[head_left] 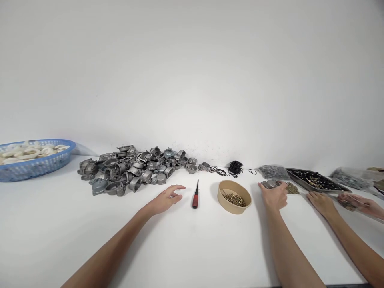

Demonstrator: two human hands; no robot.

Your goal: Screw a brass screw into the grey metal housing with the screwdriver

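My left hand (pixel 166 199) hovers over the white table with its fingers apart and nothing in them. Just right of it lies a screwdriver (pixel 195 200) with a red handle, its dark shaft pointing toward the wall. Farther right, my right hand (pixel 275 196) is closed around a grey metal housing (pixel 270 183), most of it hidden by the fingers. Between the screwdriver and my right hand stands a tan bowl (pixel 227 205) with many brass-coloured screws (pixel 235 199) in it. A heap of grey metal housings (pixel 144 172) lies to the left, behind my left hand.
Black rubber rings (pixel 235 168) lie along the wall. At far left is a blue basket (pixel 64 158) of white rings. On the right are a black tray (pixel 318 180) of small parts, plastic bags (pixel 273 172) and a co-worker's hands (pixel 322 203), one holding something in clear plastic.
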